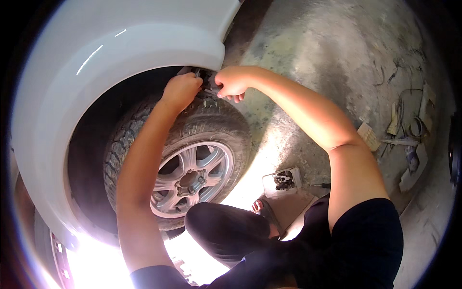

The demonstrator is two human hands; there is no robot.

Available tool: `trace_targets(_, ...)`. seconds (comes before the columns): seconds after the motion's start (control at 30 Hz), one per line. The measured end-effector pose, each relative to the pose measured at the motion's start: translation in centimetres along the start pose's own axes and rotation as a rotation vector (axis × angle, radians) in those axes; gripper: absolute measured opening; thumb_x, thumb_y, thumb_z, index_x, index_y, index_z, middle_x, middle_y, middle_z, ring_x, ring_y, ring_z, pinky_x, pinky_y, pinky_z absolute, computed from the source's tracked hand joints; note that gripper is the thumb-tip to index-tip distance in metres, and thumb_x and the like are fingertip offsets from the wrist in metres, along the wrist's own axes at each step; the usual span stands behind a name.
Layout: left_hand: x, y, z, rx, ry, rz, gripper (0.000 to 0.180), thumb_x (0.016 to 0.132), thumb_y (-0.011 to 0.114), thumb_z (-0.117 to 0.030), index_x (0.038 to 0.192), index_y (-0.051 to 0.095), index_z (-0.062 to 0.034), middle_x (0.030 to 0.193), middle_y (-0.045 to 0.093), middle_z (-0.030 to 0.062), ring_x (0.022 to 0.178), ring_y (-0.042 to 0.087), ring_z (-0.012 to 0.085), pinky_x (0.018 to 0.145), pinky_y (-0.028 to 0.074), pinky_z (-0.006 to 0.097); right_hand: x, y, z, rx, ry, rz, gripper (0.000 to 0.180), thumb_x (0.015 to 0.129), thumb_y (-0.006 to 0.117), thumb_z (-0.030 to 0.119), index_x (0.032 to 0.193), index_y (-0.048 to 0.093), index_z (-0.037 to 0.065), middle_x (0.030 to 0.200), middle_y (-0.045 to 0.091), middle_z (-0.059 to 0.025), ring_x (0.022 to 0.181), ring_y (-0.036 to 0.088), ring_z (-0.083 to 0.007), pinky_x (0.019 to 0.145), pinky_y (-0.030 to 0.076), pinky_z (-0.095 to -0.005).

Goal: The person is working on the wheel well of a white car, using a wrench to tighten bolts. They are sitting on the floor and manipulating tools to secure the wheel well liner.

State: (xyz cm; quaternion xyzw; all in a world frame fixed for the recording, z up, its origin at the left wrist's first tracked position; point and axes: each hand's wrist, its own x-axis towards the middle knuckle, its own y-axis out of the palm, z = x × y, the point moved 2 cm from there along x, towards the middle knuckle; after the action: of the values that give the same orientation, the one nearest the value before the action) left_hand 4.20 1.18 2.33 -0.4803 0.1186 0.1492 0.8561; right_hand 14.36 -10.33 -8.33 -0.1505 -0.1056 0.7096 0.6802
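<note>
Both my arms stretch forward to the lower edge of a white fender (144,43), just above a car tire (211,118). My left hand (183,90) is closed at the wheel-arch edge, its fingertips hidden among dark parts. Close to its right, my right hand (234,83) curls its fingers at the same spot, thumb side toward the left hand. Between the two hands shows a small cluster of dark and metallic parts (208,83), too small to name. What either hand grips cannot be made out.
Below my hands, the tire carries a silver spoked wheel rim (192,180). By my foot (260,207) a white tray (281,182) holds small dark and metal parts, with a dark-handled screwdriver-like tool (321,185) beside it. Wires and scraps (409,125) litter the concrete floor at right.
</note>
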Motion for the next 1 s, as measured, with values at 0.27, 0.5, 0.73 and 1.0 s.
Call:
trace_targets(0.27,0.0,0.6,2.7,-0.302,-0.382,-0.093,0.026,0.095,0.055,-0.021,0.097,0.066,0.0024,0.108,0.067,0.0211,0.099,0.063,0.0394,0.084,0.049,0.044,0.4,0.0,-0.6,0.034,0.034,0.018,0.027,0.097,0.057,0.018,0.099,0.056,-0.009,0.088,0.069,-0.0153,0.073,0.072,-0.0239,0.059,0.060,-0.0334)
trace_targets(0.5,2.9,3.1,7.0,-1.377,-0.534,0.352,0.033,0.100,0.053,-0.021,0.129,0.053,-0.0044,0.122,0.062,0.0113,0.108,0.062,0.0240,0.095,0.049,0.039,0.8,0.1,-0.6,0.045,0.014,0.021,0.029,0.096,0.057,0.017,0.104,0.056,-0.011,0.091,0.069,-0.0174,0.074,0.072,-0.0252,0.059,0.060,-0.0341)
trace_targets(0.73,3.7,4.8,7.2,-1.509,-0.591,0.376,0.034,0.095,0.062,-0.020,0.125,0.055,-0.0064,0.119,0.062,0.0078,0.106,0.061,0.0235,0.097,0.048,0.044,0.4,-0.2,-0.3,0.061,-0.008,-0.001,0.027,0.094,0.060,0.017,0.096,0.060,-0.011,0.086,0.070,-0.0166,0.071,0.072,-0.0230,0.057,0.059,-0.0333)
trace_targets(1.0,2.2,4.1,6.0,-1.455,-0.531,0.278,0.021,0.095,0.061,-0.016,0.112,0.062,-0.0024,0.102,0.066,0.0086,0.092,0.064,0.0196,0.085,0.053,0.037,1.2,-0.9,2.7,-0.041,0.081,0.106,0.027,0.092,0.062,0.026,0.089,0.068,0.000,0.080,0.071,-0.0078,0.060,0.064,-0.0144,0.053,0.053,-0.0276)
